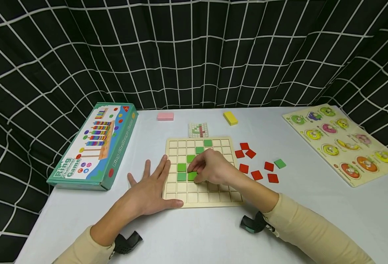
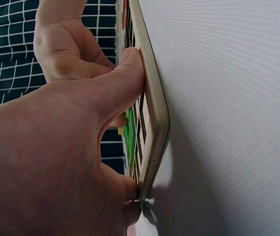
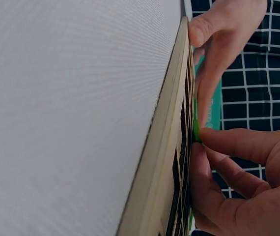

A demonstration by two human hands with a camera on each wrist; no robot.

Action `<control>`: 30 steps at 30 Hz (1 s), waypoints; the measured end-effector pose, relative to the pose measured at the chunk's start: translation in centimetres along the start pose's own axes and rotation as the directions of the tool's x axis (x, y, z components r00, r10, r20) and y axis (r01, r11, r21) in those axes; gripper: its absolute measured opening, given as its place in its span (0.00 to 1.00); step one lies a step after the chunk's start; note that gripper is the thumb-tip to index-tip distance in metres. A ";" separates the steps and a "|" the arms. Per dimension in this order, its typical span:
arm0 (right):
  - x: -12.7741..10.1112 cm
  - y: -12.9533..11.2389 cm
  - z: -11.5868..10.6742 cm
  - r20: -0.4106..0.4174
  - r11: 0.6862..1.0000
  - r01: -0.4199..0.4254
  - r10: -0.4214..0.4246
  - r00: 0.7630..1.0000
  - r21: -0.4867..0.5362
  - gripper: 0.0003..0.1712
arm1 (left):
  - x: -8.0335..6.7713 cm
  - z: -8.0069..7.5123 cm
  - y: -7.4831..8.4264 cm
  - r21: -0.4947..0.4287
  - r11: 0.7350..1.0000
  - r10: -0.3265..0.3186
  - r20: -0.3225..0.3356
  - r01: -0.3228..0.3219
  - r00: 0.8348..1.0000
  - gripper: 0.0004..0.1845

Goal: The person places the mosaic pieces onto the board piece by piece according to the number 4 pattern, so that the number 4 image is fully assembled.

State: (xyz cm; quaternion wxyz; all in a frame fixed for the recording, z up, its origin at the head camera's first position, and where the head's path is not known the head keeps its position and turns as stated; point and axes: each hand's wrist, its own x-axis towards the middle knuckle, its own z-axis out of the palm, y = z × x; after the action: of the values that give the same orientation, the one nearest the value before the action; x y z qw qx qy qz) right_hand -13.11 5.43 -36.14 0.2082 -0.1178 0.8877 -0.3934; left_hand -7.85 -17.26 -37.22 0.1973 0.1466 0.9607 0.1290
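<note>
A wooden grid board (image 1: 210, 196) lies in the middle of the white table, with several green tiles (image 1: 182, 167) set in a diagonal run. My right hand (image 1: 196, 173) reaches over the board and pinches a green tile (image 1: 192, 176) sitting in a cell. In the right wrist view its fingertips (image 3: 213, 137) meet that green tile (image 3: 196, 129) on the board (image 3: 172, 142). My left hand (image 1: 154, 179) lies flat with straight fingers at the board's left edge. Its thumb (image 2: 125, 78) presses on the board's rim (image 2: 154, 123).
Several loose red tiles (image 1: 256, 175) and one green tile (image 1: 279, 163) lie right of the board. A pattern card (image 1: 198, 129), pink block (image 1: 165, 116) and yellow block (image 1: 230, 118) sit behind it. A ring game box (image 1: 95, 146) is left, an animal puzzle (image 1: 346, 143) right.
</note>
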 end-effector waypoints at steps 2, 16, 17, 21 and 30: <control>0.1 0.0 0.0 0.001 1.000 0.005 -0.005 1.000 -0.003 0.16 | 0.0 0.0 0.0 0.002 1.000 -0.001 0.000 0.001 1.000 0.69; -0.5 0.4 -0.6 0.033 0.994 0.077 -0.080 0.996 0.072 0.16 | 0.0 0.1 -0.1 0.020 1.000 0.002 -0.010 -0.002 1.000 0.69; -0.7 0.5 -0.8 0.035 0.993 0.083 -0.086 0.996 0.086 0.16 | 0.0 0.1 -0.1 0.019 1.000 0.003 -0.010 -0.002 1.000 0.69; -1.2 0.8 -1.5 0.026 0.988 0.087 -0.091 0.996 0.127 0.17 | 0.0 0.1 0.0 0.011 1.000 0.001 -0.010 -0.001 1.000 0.69; -2.5 2.1 -3.1 -0.021 0.988 0.093 -0.091 0.996 0.122 0.15 | 0.1 0.2 0.0 -0.013 1.000 -0.004 -0.003 0.004 1.000 0.69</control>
State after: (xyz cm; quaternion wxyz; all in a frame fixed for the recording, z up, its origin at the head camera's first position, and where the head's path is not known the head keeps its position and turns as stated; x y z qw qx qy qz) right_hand -12.42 9.81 -35.17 0.1898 -0.1427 0.8569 -0.4575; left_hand -7.85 -17.16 -37.38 0.1968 0.1432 0.9605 0.1352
